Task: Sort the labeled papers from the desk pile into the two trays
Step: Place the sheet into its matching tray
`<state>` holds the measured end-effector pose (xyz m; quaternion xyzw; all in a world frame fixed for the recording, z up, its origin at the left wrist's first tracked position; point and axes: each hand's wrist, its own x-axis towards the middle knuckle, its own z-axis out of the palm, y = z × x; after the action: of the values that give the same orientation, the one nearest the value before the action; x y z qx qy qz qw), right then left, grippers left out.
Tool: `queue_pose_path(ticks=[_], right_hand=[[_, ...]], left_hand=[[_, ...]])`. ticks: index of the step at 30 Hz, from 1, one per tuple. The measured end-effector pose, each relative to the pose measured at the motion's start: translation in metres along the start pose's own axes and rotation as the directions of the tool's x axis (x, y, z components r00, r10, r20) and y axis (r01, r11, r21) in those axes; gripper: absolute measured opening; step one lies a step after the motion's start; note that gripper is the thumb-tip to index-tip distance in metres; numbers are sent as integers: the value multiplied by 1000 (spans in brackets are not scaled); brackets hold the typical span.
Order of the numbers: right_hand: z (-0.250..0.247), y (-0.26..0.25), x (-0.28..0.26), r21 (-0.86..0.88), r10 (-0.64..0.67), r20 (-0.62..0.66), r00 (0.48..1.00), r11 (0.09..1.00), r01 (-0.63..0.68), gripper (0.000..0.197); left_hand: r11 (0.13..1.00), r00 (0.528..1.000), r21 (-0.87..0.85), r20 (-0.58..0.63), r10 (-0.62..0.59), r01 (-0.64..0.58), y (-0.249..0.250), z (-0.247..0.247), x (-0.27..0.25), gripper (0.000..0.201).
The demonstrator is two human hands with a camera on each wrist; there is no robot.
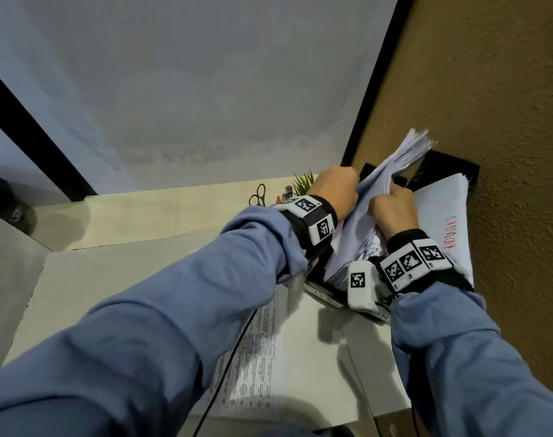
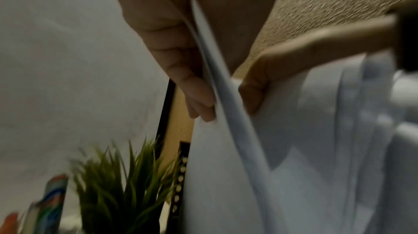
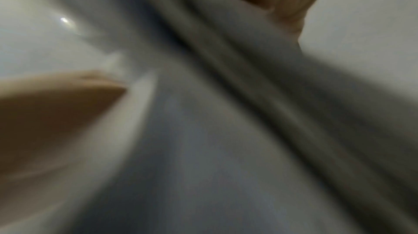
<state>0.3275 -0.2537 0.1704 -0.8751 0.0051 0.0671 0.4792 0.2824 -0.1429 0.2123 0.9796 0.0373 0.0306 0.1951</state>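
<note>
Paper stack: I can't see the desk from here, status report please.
Both hands gripping the paper stack: left hand, right hand. Stack lifted, fanned over the black tray. Sheet with red writing lies beside. Nothing blocking.

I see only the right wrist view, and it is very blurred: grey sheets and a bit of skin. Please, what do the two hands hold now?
Observer: In the head view the left hand and the right hand both grip one thick bundle of papers, which stands on edge and is fanned at the top.
Operator: Is the bundle over the desk or over a tray?
Observer: It is in front of a black tray at the far right, against the brown wall.
Operator: Does any paper lie near it?
Observer: Yes. A white stack with red handwriting lies just right of the hands. I cannot read the word.
</note>
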Motion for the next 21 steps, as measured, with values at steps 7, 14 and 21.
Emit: queue_pose_path(ticks=[7,14,21], right_hand=[[20,12,-20,-311,92,118,989,949,-51,63],[23,28,-26,-231,60,90,994,972,-38,55],[21,26,-99,193,-426,-13,904,886,421,17]], left_hand=[[980,969,-160,233,-80,119,-25,55,1,24],[784,984,-595,82,-158,175,-53,57,-38,27],[636,819,-565,132,-559,526,-157,81,-142,14]])
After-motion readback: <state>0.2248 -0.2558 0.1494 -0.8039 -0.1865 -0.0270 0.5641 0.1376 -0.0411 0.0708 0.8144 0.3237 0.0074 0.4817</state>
